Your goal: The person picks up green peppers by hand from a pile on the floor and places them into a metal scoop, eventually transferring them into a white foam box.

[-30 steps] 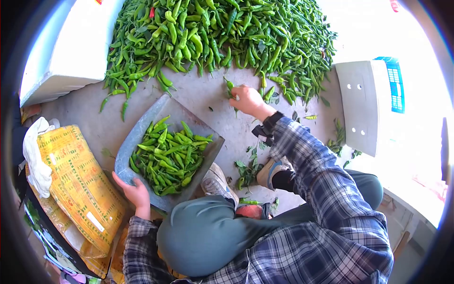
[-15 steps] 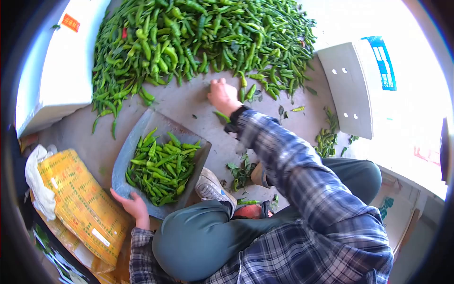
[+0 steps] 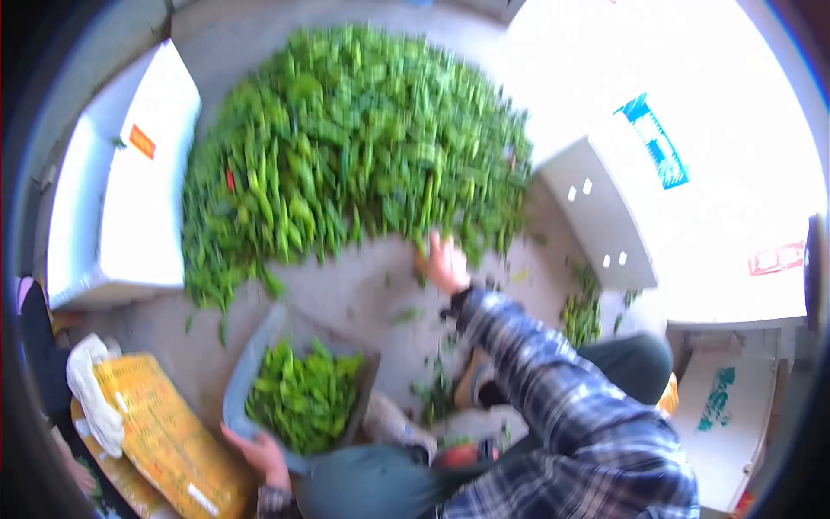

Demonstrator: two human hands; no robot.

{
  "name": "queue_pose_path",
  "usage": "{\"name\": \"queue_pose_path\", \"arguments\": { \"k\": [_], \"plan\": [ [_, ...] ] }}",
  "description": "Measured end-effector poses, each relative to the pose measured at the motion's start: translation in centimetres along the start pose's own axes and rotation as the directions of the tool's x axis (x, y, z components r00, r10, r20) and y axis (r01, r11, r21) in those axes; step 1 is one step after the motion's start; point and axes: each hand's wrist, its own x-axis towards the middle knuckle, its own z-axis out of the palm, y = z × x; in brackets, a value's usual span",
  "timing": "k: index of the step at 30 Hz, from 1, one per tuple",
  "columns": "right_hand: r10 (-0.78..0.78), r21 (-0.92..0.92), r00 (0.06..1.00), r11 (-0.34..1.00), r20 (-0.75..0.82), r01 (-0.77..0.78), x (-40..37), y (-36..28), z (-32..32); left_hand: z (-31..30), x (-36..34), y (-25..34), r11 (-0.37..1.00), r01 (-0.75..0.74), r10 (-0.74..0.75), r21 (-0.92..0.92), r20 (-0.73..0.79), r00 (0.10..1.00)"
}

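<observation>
A large heap of green chili peppers (image 3: pixel 346 147) lies on the floor ahead of me. My right hand (image 3: pixel 447 264) reaches to the heap's near edge, fingers at a few peppers there; blur hides whether they hold one. Nearer to me on the left sits a grey dustpan (image 3: pixel 245 381) with a load of green chili peppers (image 3: pixel 303 398) in it. My left hand (image 3: pixel 259 454) is closed on the dustpan's near left rim, thumb and fingers at the edge.
White foam boxes stand left (image 3: pixel 143 199) and right (image 3: pixel 596 208) of the heap. Folded yellow sacks (image 3: pixel 169 432) with a white cloth (image 3: pixel 93 394) lie at lower left. Loose leaves (image 3: pixel 437 394) and a small pepper pile (image 3: pixel 581 316) lie near my feet.
The view has tilted up, so the whole heap shows lower in the picture. My right hand has shifted right along the heap's near edge. My left hand stays at the dustpan.
</observation>
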Motion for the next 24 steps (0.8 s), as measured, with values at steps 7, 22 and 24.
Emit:
{"name": "queue_pose_path", "arguments": {
  "k": [7, 22, 24],
  "plan": [
    [0.027, -0.046, 0.989, 0.999, 0.148, -0.02, -0.5, -3.3, 0.2, -2.8, -0.3, 4.9, 0.993, 0.088, -0.078, 0.073, -0.126, 0.989],
    [0.079, -0.048, 0.981, 0.996, 0.177, -0.072, 0.0, -4.7, -0.6, -2.9, -0.2, 4.4, 0.99, 0.133, -0.134, 0.035, 0.03, 0.99],
    [0.086, -0.054, 0.983, 0.996, 0.161, -0.078, 0.1, -4.9, -0.4, -3.5, -0.1, 5.3, 0.979, 0.204, -0.203, 0.007, 0.073, 0.976]
  ]
}}
